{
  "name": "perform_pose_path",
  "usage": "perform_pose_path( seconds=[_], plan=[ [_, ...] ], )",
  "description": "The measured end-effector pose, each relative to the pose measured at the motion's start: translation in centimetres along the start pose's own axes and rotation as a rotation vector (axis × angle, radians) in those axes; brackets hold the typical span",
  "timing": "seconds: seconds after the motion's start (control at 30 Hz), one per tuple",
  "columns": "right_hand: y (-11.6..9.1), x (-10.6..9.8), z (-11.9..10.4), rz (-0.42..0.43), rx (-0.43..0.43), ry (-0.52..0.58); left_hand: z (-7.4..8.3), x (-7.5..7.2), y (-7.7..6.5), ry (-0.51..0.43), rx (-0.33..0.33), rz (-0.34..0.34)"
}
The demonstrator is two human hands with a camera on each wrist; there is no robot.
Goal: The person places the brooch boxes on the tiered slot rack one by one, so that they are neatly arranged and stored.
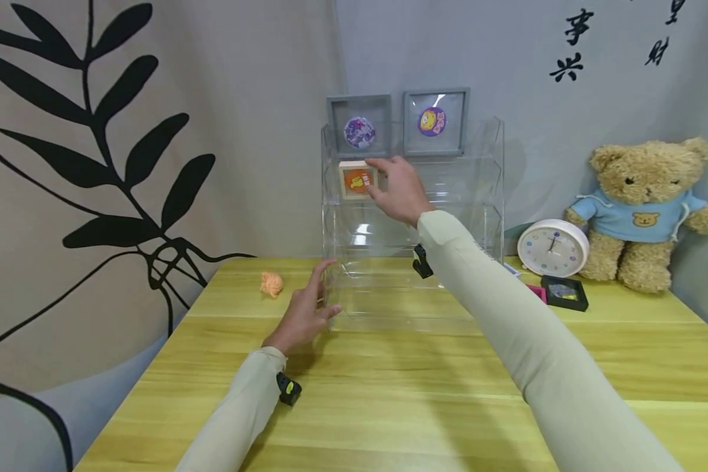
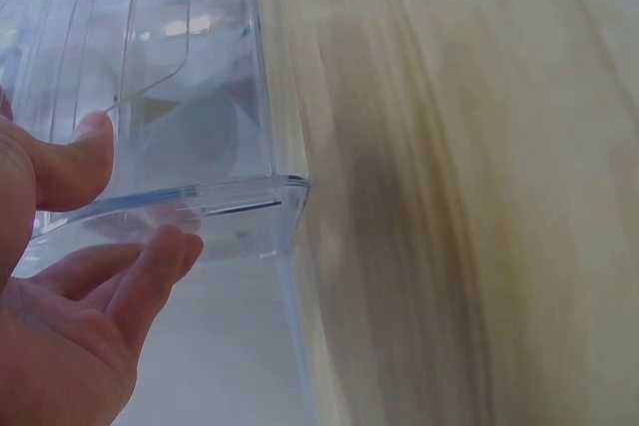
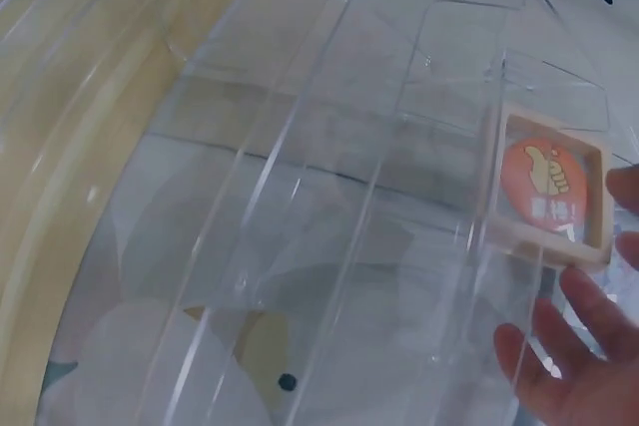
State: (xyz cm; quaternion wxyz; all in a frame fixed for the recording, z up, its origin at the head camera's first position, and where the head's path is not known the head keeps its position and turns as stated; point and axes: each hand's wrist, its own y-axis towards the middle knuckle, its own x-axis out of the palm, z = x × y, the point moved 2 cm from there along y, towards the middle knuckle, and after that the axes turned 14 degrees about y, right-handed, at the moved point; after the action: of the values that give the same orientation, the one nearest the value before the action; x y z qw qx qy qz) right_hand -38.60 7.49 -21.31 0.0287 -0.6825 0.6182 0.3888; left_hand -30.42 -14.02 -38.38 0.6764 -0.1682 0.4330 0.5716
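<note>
Right sleeve (image 1: 543, 341) nearest; the right hand (image 1: 401, 190) pinches a wooden frame (image 1: 354, 181) left on a clear rack (image 1: 354, 321), below a grey frame (image 1: 360, 124). Left wrist view: the left hand (image 2: 75, 316) holds the rack's side; firm steadying helps. Right wrist view: fingertips (image 3: 589, 298) touch the wooden frame; light pressure should avoid tipping.

From my end I see a small square frame of pale cream wood (image 1: 356, 195), its window showing a round orange badge (image 1: 356, 181) with a yellow thumbs-up and light lettering, the design turned sideways. It stands upright at the left end of the tier just below the top of a clear, stepped acrylic stand (image 1: 366, 229); I make out the right hand's (image 1: 400, 190) fingertips at its top right corner. The stand rises upright, its lower left side held by the left hand (image 1: 303, 316).
</note>
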Motion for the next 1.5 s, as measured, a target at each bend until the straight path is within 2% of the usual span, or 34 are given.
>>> perform_pose_path(
  seconds=[0.17,0.3,0.6,0.8,1.03,1.17,1.3,1.5],
  plan=[
    [-0.8,-1.1,-0.2,-0.013,-0.040,-0.042,0.0,-0.2,-0.2,0.003,-0.001,0.006],
    [-2.2,-2.8,0.3,0.000,-0.084,-0.043,-0.1,-0.3,-0.3,0.007,-0.003,0.011],
    [-7.1,-7.8,2.9,0.029,-0.171,-0.057,0.3,-0.2,0.3,0.001,-0.005,-0.009],
    [-11.1,-10.3,5.4,0.028,-0.124,-0.081,0.3,-0.3,0.2,-0.008,-0.014,-0.002],
    [-15.2,-12.9,9.8,0.137,-0.052,-0.161,0.2,-0.3,0.1,-0.017,-0.015,-0.008],
    [-16.7,-13.9,12.1,0.168,-0.060,-0.167,0.1,-0.3,0.1,-0.019,-0.014,-0.010],
    [-17.7,-14.2,14.5,0.102,0.017,-0.191,0.1,-0.3,0.1,-0.014,-0.014,-0.006],
    [-18.6,-14.0,19.0,-0.116,0.134,-0.266,0.0,0.0,0.0,0.001,-0.009,0.008]
  ],
)
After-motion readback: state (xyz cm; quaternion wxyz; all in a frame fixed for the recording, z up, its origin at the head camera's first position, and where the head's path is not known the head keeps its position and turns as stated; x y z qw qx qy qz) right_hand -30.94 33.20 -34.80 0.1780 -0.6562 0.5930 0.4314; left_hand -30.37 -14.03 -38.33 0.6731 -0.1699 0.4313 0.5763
